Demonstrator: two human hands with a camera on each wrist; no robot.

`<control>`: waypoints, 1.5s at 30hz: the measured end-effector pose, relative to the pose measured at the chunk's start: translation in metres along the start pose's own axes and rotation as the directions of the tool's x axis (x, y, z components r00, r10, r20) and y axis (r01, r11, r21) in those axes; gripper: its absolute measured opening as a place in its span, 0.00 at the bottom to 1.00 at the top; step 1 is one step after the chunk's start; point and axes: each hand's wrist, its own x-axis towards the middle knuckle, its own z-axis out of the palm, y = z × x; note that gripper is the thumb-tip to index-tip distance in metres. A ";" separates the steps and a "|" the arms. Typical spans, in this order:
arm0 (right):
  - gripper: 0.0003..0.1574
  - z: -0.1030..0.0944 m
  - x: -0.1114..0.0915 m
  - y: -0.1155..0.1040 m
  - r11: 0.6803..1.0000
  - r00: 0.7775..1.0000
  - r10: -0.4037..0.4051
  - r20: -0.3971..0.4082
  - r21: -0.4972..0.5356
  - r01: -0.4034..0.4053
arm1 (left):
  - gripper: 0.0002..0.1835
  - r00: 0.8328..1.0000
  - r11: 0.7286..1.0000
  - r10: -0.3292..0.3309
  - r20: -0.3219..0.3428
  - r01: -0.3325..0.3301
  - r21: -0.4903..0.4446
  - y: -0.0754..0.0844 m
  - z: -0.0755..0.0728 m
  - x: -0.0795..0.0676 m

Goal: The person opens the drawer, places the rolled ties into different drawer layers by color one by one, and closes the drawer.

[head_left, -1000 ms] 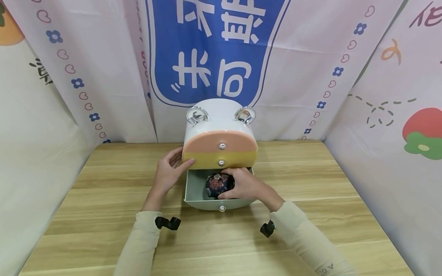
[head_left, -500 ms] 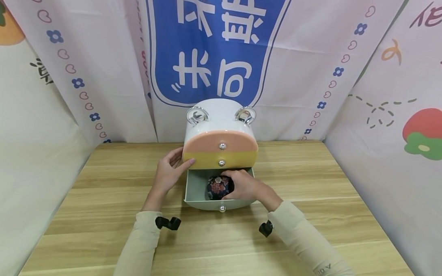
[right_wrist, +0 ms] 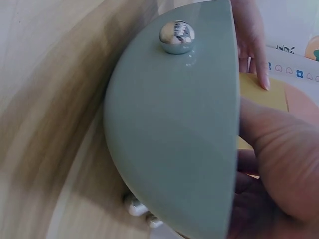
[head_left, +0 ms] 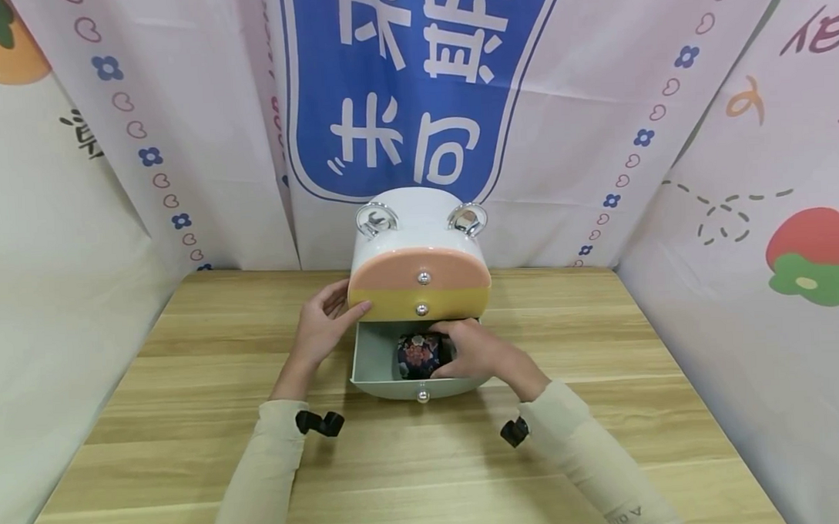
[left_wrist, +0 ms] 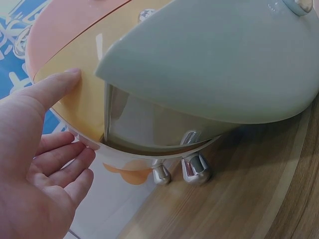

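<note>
A rounded chest with coloured drawers stands at the table's back. Its bottom green drawer is pulled out. Inside lies a small dark object with a red and pink flower pattern, its kind unclear. My right hand reaches into the drawer and holds the object's right end between thumb and fingers. The right wrist view hides it behind the drawer front. My left hand rests against the chest's left edge. Its thumb presses the yellow drawer front; its other fingers lie loosely bent by the side.
The upper orange drawer and the yellow one are closed, each with a round silver knob. Two silver rings stick up on top of the chest. Printed cloth hangs behind the wooden table and along both sides.
The flowered object has turned and shifted slightly to the right in the drawer, together with my right hand. My left hand stays in place against the chest.
</note>
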 end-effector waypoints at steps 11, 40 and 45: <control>0.44 -0.019 -0.026 -0.007 0.999 0.999 0.016 -0.049 0.032 -0.015 | 0.43 1.000 1.000 -0.003 0.000 0.003 0.005 0.001 0.000 0.000; 0.12 0.016 -0.065 -0.038 0.989 0.964 -0.122 -0.237 0.049 0.137 | 0.42 1.000 1.000 -0.009 0.005 0.009 -0.007 0.001 0.000 0.000; 0.12 0.031 -0.064 -0.037 0.994 0.970 -0.092 -0.225 0.037 0.103 | 0.43 1.000 1.000 -0.010 0.005 0.010 -0.007 0.000 -0.001 0.000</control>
